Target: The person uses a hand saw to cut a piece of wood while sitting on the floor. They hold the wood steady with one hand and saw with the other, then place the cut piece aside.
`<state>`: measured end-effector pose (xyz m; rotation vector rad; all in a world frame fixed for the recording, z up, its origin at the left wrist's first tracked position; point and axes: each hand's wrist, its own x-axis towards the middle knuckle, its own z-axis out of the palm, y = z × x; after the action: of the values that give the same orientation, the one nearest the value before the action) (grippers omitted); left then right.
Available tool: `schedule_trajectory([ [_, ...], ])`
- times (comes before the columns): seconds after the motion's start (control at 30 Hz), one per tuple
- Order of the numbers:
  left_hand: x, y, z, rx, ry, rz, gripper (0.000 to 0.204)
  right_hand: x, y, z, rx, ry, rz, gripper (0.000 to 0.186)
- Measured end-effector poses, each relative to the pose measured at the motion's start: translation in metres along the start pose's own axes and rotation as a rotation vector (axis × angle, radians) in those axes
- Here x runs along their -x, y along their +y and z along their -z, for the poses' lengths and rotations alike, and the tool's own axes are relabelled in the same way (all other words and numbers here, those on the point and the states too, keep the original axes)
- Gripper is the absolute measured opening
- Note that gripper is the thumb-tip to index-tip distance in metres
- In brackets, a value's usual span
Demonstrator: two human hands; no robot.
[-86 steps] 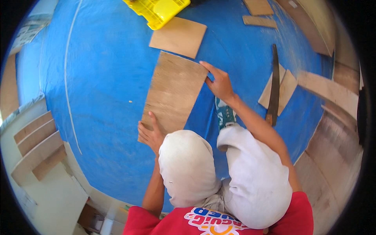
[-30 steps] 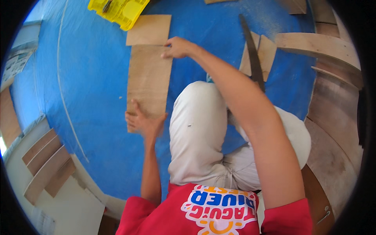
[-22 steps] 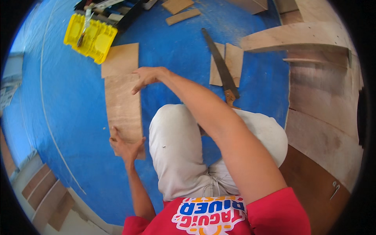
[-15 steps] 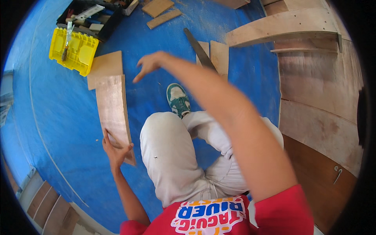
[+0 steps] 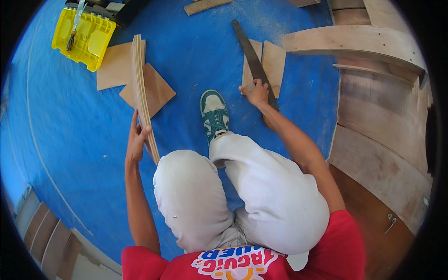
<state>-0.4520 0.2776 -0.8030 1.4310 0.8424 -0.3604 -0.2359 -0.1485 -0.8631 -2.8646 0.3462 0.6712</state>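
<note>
My left hand is closed around the near end of a long plywood board. It stands tilted on edge, showing pale layers that may be more than one sheet. On the right, my right hand lies over the dark blade of a handsaw. Its fingers curl on the blade, and the thumb reaches left over a plywood strip; the fingertips are partly hidden. The saw rests across that strip and beside a second plywood piece. My forearm partly covers the saw's handle.
Plywood squares lie behind the board on a blue sheet. A yellow toolbox lid with a screwdriver-like tool is at the far left, beside a dark box. A curved wooden frame borders the right. My shoe is between the hands.
My right hand has moved right, from above the middle down onto the saw. My left hand has turned the plywood board from its face onto its edge, uncovering a plywood square.
</note>
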Motion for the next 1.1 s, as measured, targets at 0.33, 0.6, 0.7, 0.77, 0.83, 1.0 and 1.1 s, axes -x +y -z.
schedule_trajectory([
  [0.33,-0.014,-0.006,-0.028,0.201,-0.123,0.023,0.101,0.011,-0.038,0.023,0.107,-0.001,0.021,0.075],
  [0.6,-0.013,-0.005,-0.031,0.101,-0.096,-0.032,0.102,0.017,-0.010,0.052,-0.033,0.194,-0.059,0.082],
  [0.7,-0.016,-0.012,-0.035,0.196,-0.113,-0.012,0.104,0.027,-0.007,0.069,-0.835,-0.347,-0.140,0.075],
  [0.77,-0.019,-0.018,-0.037,0.279,-0.119,-0.010,0.107,0.039,-0.023,0.070,-1.215,-0.615,-0.196,0.071],
  [0.83,-0.028,-0.021,-0.037,0.334,-0.194,-0.011,0.109,0.053,-0.052,0.059,-1.178,-0.816,-0.037,0.067],
  [1.0,-0.036,-0.022,-0.041,0.367,-0.313,-0.075,0.118,0.087,-0.141,0.010,-1.086,-1.073,0.119,0.065],
  [1.1,-0.028,-0.017,-0.041,0.404,-0.328,-0.130,0.125,0.106,-0.172,-0.003,-1.060,-1.138,0.121,0.065],
])
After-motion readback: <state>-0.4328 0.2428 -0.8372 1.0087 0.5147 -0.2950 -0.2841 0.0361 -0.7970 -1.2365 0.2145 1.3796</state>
